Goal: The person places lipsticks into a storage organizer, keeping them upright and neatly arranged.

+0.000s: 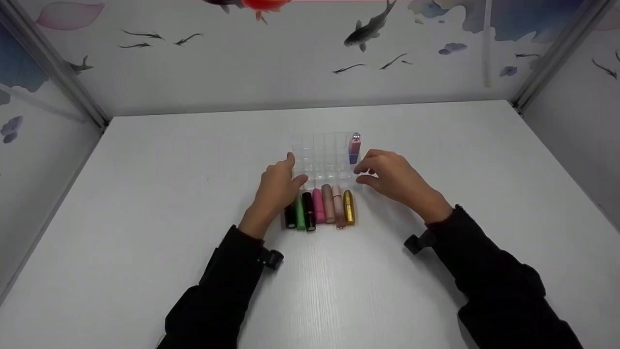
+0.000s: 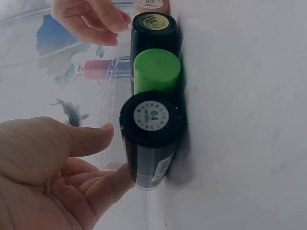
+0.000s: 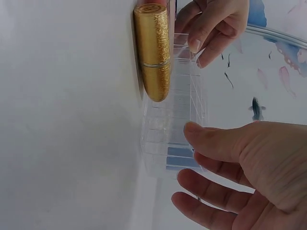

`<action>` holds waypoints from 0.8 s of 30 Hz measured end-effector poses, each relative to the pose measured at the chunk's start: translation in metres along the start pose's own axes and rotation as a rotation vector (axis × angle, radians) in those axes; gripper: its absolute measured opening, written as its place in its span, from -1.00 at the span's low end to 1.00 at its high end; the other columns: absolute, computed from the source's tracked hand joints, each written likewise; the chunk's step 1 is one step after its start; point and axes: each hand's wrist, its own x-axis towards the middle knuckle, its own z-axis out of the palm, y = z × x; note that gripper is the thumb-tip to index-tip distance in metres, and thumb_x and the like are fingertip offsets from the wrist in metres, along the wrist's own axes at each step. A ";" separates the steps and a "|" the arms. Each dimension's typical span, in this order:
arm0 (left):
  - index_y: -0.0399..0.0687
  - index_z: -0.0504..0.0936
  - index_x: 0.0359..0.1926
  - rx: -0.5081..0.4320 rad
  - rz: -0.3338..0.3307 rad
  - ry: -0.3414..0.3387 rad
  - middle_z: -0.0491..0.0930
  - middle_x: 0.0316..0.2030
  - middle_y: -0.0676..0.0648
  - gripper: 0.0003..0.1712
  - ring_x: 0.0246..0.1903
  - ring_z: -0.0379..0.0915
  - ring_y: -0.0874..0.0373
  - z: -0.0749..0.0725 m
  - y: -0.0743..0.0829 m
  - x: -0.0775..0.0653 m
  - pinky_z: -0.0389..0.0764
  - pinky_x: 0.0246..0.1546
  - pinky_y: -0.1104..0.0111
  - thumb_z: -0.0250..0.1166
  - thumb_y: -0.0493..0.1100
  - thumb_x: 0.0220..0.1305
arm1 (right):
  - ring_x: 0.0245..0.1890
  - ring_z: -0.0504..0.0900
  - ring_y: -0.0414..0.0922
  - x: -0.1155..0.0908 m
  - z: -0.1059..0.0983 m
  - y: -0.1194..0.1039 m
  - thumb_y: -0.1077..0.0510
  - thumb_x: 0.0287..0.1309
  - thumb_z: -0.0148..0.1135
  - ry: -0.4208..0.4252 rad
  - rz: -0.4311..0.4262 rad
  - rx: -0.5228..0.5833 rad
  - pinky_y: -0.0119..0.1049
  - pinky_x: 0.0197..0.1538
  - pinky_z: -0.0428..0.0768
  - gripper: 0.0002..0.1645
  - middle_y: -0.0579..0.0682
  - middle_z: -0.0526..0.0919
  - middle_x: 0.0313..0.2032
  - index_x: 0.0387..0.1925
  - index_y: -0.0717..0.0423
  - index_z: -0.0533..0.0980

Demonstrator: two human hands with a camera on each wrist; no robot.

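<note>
A clear lipstick organizer (image 1: 325,155) stands at the table's middle. In its right-hand column is a pink-and-blue lip gloss tube (image 1: 354,148). My left hand (image 1: 278,186) grips the organizer's left side, thumb over the front corner and fingers along the outer wall. Beside its right front corner my right hand (image 1: 395,177) holds nothing, its fingers loosely bent and parted from the thumb. In front of the organizer lies a row of lipsticks, from a dark tube (image 2: 152,139) and a green tube (image 1: 300,213) under the left wrist to a gold lipstick (image 3: 154,52) on the right.
Also in the row are a black tube (image 1: 308,211), a pink tube (image 1: 318,206), a tan tube (image 1: 328,203) and a pale pink tube (image 1: 338,206). The white table (image 1: 169,194) is bounded by a back panel (image 1: 290,72) printed with fish.
</note>
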 end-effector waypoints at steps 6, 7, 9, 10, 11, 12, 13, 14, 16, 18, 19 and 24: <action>-0.32 0.19 0.36 0.000 -0.014 -0.001 0.46 0.18 -0.26 -0.27 -0.27 0.45 0.14 0.001 0.000 0.001 0.55 -0.02 0.27 0.22 -0.08 0.29 | -0.34 0.60 -0.14 0.002 0.003 0.004 0.23 0.04 0.36 0.021 -0.019 -0.017 -0.25 -0.21 0.60 -0.81 -0.02 0.69 -0.33 -0.24 0.11 0.69; -0.32 0.18 0.36 -0.005 -0.015 -0.002 0.46 0.18 -0.26 -0.26 -0.29 0.44 0.13 0.001 0.000 0.001 0.55 -0.04 0.27 0.22 -0.08 0.29 | -0.35 0.61 -0.14 0.002 0.003 0.004 0.24 0.04 0.36 0.027 -0.029 -0.020 -0.25 -0.22 0.60 -0.83 -0.02 0.70 -0.34 -0.26 0.11 0.69; -0.32 0.17 0.36 -0.011 -0.013 -0.004 0.48 0.16 -0.27 -0.26 -0.31 0.43 0.14 0.000 0.001 0.000 0.55 -0.05 0.28 0.22 -0.08 0.29 | -0.35 0.62 -0.14 0.002 0.005 0.006 0.25 0.04 0.36 0.041 -0.045 -0.021 -0.25 -0.23 0.60 -0.85 -0.02 0.71 -0.35 -0.29 0.11 0.70; -0.33 0.17 0.36 -0.011 -0.010 -0.005 0.51 0.12 -0.27 -0.26 -0.33 0.43 0.15 0.000 0.001 0.000 0.56 -0.05 0.27 0.22 -0.08 0.29 | -0.34 0.63 -0.14 0.001 0.005 0.006 0.25 0.04 0.36 0.049 -0.054 -0.019 -0.24 -0.23 0.60 -0.87 -0.02 0.71 -0.36 -0.30 0.12 0.70; -0.33 0.17 0.36 -0.013 -0.008 -0.006 0.54 0.08 -0.28 -0.26 -0.35 0.42 0.15 0.000 0.001 -0.001 0.56 -0.06 0.27 0.22 -0.08 0.29 | -0.34 0.64 -0.14 0.001 0.006 0.006 0.25 0.04 0.35 0.057 -0.061 -0.019 -0.24 -0.23 0.61 -0.88 -0.02 0.71 -0.37 -0.32 0.12 0.70; -0.33 0.17 0.36 -0.011 -0.002 -0.005 0.57 0.04 -0.29 -0.26 -0.35 0.42 0.16 0.000 0.001 -0.001 0.56 -0.04 0.26 0.22 -0.08 0.29 | -0.34 0.64 -0.13 0.001 0.007 0.007 0.26 0.05 0.35 0.065 -0.069 -0.018 -0.23 -0.23 0.61 -0.90 -0.02 0.71 -0.37 -0.34 0.12 0.70; -0.34 0.17 0.36 -0.009 0.002 -0.004 0.59 0.01 -0.29 -0.26 -0.35 0.43 0.16 0.000 0.001 -0.001 0.57 -0.03 0.25 0.22 -0.08 0.29 | -0.33 0.65 -0.13 0.001 0.007 0.007 0.26 0.05 0.34 0.072 -0.074 -0.015 -0.22 -0.23 0.61 -0.91 -0.01 0.71 -0.37 -0.35 0.12 0.70; -0.34 0.17 0.36 -0.005 0.005 -0.005 0.60 -0.02 -0.29 -0.26 -0.34 0.44 0.17 0.000 0.001 -0.001 0.57 -0.02 0.24 0.22 -0.08 0.29 | -0.33 0.65 -0.12 0.001 0.007 0.007 0.26 0.05 0.34 0.078 -0.078 -0.013 -0.22 -0.23 0.61 -0.91 -0.01 0.71 -0.38 -0.35 0.13 0.70; -0.33 0.17 0.36 -0.005 -0.002 -0.008 0.61 -0.02 -0.28 -0.26 -0.30 0.47 0.16 0.000 0.000 -0.001 0.56 0.01 0.23 0.21 -0.07 0.30 | -0.33 0.65 -0.12 0.001 0.007 0.006 0.26 0.06 0.34 0.082 -0.079 -0.009 -0.21 -0.23 0.61 -0.91 -0.01 0.71 -0.38 -0.36 0.13 0.70; -0.30 0.17 0.37 -0.008 -0.017 -0.013 0.58 0.03 -0.26 -0.26 -0.22 0.50 0.17 0.000 0.000 0.000 0.54 0.05 0.21 0.21 -0.06 0.30 | -0.32 0.66 -0.12 0.001 0.007 0.005 0.26 0.06 0.34 0.078 -0.076 -0.003 -0.21 -0.22 0.61 -0.91 0.00 0.72 -0.37 -0.35 0.14 0.70; -0.28 0.16 0.38 -0.011 -0.026 -0.018 0.57 0.05 -0.25 -0.26 -0.18 0.51 0.16 0.000 0.000 0.000 0.54 0.05 0.21 0.21 -0.06 0.30 | -0.32 0.66 -0.11 0.001 0.007 0.005 0.26 0.06 0.33 0.073 -0.072 0.000 -0.21 -0.22 0.61 -0.90 0.00 0.72 -0.37 -0.34 0.14 0.70; -0.26 0.15 0.39 -0.022 -0.034 -0.030 0.56 0.06 -0.25 -0.25 -0.16 0.51 0.15 0.001 -0.001 0.001 0.53 0.06 0.21 0.20 -0.05 0.30 | -0.30 0.66 -0.10 0.001 0.006 0.005 0.26 0.08 0.32 0.043 -0.043 0.004 -0.20 -0.18 0.61 -0.88 0.01 0.72 -0.35 -0.31 0.14 0.70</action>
